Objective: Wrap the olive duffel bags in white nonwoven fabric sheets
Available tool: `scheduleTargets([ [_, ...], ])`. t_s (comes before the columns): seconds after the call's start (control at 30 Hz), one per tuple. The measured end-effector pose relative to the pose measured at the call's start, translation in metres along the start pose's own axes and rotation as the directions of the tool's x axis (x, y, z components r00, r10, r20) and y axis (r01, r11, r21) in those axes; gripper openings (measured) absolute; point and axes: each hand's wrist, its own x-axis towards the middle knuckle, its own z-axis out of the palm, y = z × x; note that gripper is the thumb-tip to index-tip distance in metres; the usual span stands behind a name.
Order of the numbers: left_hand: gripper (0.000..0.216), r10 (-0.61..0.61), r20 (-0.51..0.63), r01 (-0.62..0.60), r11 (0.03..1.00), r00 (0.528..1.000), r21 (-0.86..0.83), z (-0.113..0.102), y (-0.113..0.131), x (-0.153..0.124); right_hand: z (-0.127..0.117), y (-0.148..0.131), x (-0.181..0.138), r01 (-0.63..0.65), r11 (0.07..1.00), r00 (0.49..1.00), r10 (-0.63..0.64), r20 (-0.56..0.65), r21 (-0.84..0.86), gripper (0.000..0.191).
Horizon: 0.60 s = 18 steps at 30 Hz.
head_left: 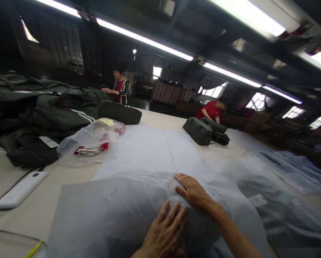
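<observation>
A dark bulky item in a translucent plastic bag (106, 208) lies before me on the table. My left hand (164, 229) rests on the plastic at the near side, its fingers spread and stretched forward. Farther up and to the right, my right hand (194, 190) lies flat on the same bag with its fingers reaching left. Both palms face down, and neither hand grips anything that I can see. Beyond the bag lie pale plastic sheets (149, 150). What exactly is inside the bag is blurred by the film.
Dark green bags (55, 111) are piled at the left. Beside them sits a clear bag of tags (93, 143). A white device with a cord (20, 190) lies at near left. Another plastic-wrapped item (291, 208) is at right. Two people work beyond, near more green bags (199, 130).
</observation>
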Motion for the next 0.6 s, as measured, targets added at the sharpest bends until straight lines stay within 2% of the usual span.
scheduleTargets([
  [0.07, 0.078, -0.067, 0.117, 0.074, 0.996, 0.991, -0.053, -0.002, -0.019, -0.012, 0.002, 0.001, 0.0, -0.005, 1.0, 1.0, 0.005, -0.015, 0.003, 0.061],
  [0.17, 0.077, -0.189, 0.219, 0.205, 0.977, 0.957, -0.053, -0.025, -0.057, -0.026, 0.004, 0.003, 0.0, -0.009, 1.0, 1.0, 0.01, -0.019, 0.019, 0.063],
  [0.27, 0.062, -0.339, 0.305, 0.368, 0.929, 0.89, -0.042, -0.045, -0.095, -0.033, 0.004, 0.003, 0.0, -0.011, 0.999, 1.0, 0.011, -0.018, 0.034, 0.065],
  [0.37, 0.048, -0.444, 0.398, 0.504, 0.862, 0.803, -0.056, -0.051, -0.126, -0.04, 0.004, 0.003, 0.0, -0.016, 0.999, 1.0, 0.017, -0.015, 0.047, 0.065],
  [0.5, 0.049, -0.588, 0.373, 0.654, 0.753, 0.718, -0.072, -0.056, -0.151, -0.052, 0.006, 0.004, 0.0, -0.022, 0.999, 0.999, 0.023, -0.029, 0.048, 0.065],
  [0.6, 0.041, -0.646, 0.35, 0.716, 0.689, 0.679, -0.117, -0.066, -0.159, -0.061, 0.006, 0.005, -0.001, -0.021, 0.998, 0.999, 0.023, -0.033, 0.055, 0.064],
])
